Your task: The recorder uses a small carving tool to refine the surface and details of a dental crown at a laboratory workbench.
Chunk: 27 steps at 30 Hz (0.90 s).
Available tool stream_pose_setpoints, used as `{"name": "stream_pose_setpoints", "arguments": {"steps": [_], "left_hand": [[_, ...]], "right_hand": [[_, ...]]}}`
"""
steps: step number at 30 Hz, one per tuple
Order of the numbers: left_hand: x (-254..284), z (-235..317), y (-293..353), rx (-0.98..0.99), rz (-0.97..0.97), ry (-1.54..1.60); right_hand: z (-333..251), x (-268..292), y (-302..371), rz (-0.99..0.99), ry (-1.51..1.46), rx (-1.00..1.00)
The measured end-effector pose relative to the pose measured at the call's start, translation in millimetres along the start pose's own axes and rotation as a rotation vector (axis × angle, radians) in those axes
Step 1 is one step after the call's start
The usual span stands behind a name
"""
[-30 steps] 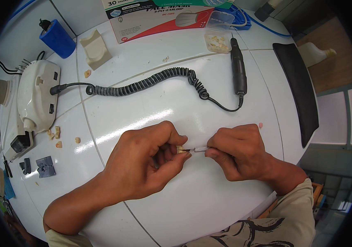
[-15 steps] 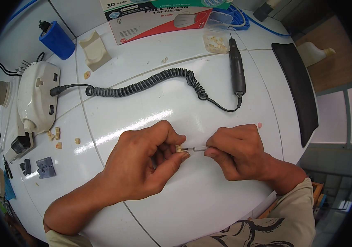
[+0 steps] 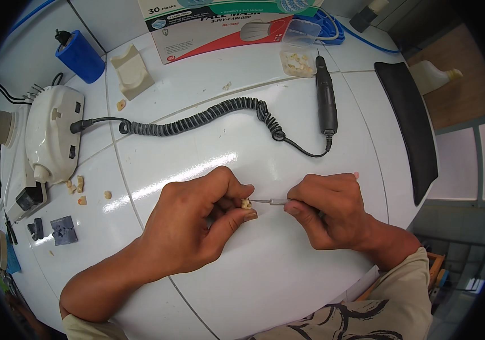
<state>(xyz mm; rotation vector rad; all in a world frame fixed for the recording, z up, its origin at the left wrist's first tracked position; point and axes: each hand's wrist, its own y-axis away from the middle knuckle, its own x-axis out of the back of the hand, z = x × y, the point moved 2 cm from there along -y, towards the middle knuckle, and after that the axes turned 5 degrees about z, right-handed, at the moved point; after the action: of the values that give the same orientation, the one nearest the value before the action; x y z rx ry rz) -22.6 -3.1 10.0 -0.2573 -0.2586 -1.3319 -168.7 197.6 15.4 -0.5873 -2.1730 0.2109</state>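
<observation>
Left hand (image 3: 192,218) pinches small cream tooth-like piece (image 3: 246,204) above white worktop (image 3: 265,272); right hand (image 3: 333,211) grips slim metal-tipped tool (image 3: 278,202), tip at the piece, contact unclear. Black rotary handpiece (image 3: 327,99) lies beyond, coiled cord (image 3: 197,121) attached.

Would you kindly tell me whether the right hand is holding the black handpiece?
No, the handpiece lies on the table, while the right hand grips a slim tool.

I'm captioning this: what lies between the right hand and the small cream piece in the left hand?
In the head view, a slim tool extends from the right hand toward the small cream piece; tip contact is unclear.
</observation>
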Motion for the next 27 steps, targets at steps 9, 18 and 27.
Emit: {"name": "stream_pose_setpoints", "arguments": {"steps": [9,18,27], "left_hand": [[0.4,-1.1,0.9,-0.015,-0.045,0.005],[-0.2,0.1,1.1,0.020,-0.044,0.026],[-0.3,-0.6,1.1,0.015,-0.014,0.018]], "right_hand": [[1.0,-2.6,2.1,-0.038,0.054,0.021],[0.8,-3.8,2.0,-0.025,0.051,0.030],[1.1,-3.0,1.5,-0.035,0.055,0.041]]}}
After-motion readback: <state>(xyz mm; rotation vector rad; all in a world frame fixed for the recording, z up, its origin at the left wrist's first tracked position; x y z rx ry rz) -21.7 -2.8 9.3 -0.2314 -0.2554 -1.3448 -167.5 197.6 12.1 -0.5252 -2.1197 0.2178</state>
